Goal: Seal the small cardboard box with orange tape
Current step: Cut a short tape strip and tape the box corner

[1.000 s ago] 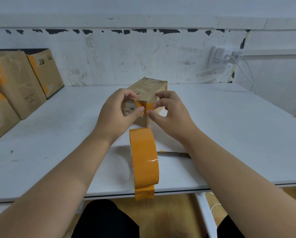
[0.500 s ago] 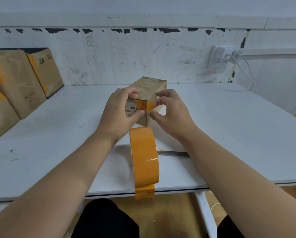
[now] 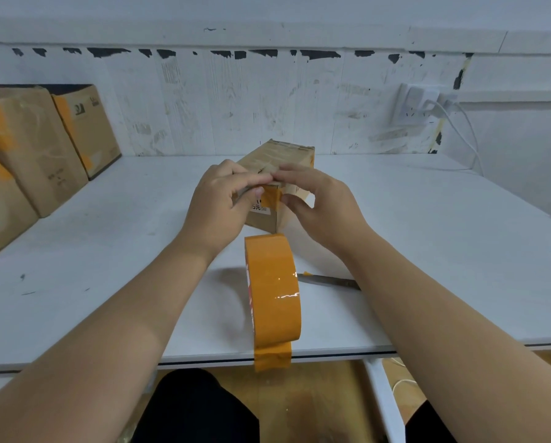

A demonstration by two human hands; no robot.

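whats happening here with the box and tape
A person is taping a small cardboard box on a white table. The left hand and right hand press a strip of orange tape over its near end. The tape roll stands at the table edge, a knife beside it.

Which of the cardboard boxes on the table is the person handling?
The small cardboard box at the table's middle, touched by the left hand and right hand. The larger boxes sit untouched at far left.
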